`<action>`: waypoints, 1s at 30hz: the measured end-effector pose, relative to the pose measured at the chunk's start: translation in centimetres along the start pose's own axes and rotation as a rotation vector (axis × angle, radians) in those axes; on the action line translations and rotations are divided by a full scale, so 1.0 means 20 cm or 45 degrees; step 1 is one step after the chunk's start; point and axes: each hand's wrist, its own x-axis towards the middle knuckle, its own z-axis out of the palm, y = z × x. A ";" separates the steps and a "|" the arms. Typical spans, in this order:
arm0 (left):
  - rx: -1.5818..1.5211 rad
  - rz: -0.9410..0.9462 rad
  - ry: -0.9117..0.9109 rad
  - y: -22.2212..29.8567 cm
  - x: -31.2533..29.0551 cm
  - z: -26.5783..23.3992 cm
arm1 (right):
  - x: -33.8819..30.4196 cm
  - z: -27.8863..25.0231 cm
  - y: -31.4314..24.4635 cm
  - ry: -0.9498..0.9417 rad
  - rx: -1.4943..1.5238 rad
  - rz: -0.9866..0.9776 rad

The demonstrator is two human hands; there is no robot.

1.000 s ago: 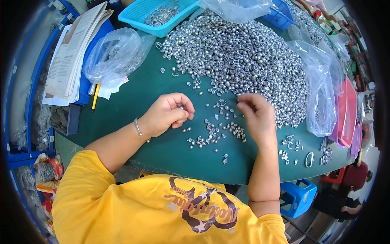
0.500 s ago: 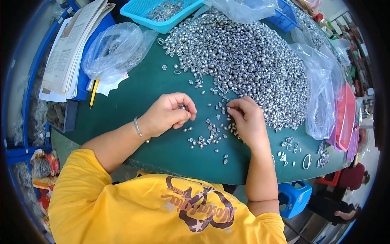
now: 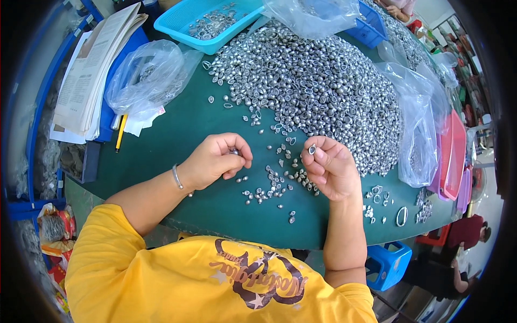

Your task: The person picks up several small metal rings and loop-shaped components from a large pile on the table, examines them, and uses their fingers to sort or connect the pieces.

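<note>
At your left, a clear plastic bag (image 3: 151, 75) lies on the green table (image 3: 172, 121), and a turquoise basket (image 3: 211, 45) beyond it holds some metal pieces. Your left hand (image 3: 219, 160) is loosely curled, fingers bent around at least one small metal bead (image 3: 233, 152); you hide the rest, so I can't tell how many. Between your hands lie scattered loose pieces (image 3: 273, 184), apparently drawn out from the big heap (image 3: 318, 86) beyond. Your right hand (image 3: 338, 171) pinches one oval piece (image 3: 312, 149) between thumb and fingers, raised above the table. Farther right sit small groups of rings and fragments (image 3: 378, 195), seemingly set aside. Judging by the heap, far more is left than done.
</note>
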 end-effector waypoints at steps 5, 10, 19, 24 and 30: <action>-0.028 0.044 0.021 -0.01 0.00 0.00 | -0.01 0.01 -0.06 -0.061 0.320 -0.018; 0.745 0.339 0.112 0.00 0.02 0.07 | -0.02 -0.05 -0.07 0.118 0.042 -0.184; 1.436 0.820 0.054 -0.02 0.27 0.16 | 0.02 -0.03 -0.04 -0.055 0.428 -0.110; 1.410 0.684 0.022 0.00 0.20 0.17 | 0.00 -0.02 -0.06 0.030 0.207 -0.147; 1.188 0.453 0.033 0.02 0.15 0.18 | -0.01 -0.08 -0.12 0.532 -0.233 -0.374</action>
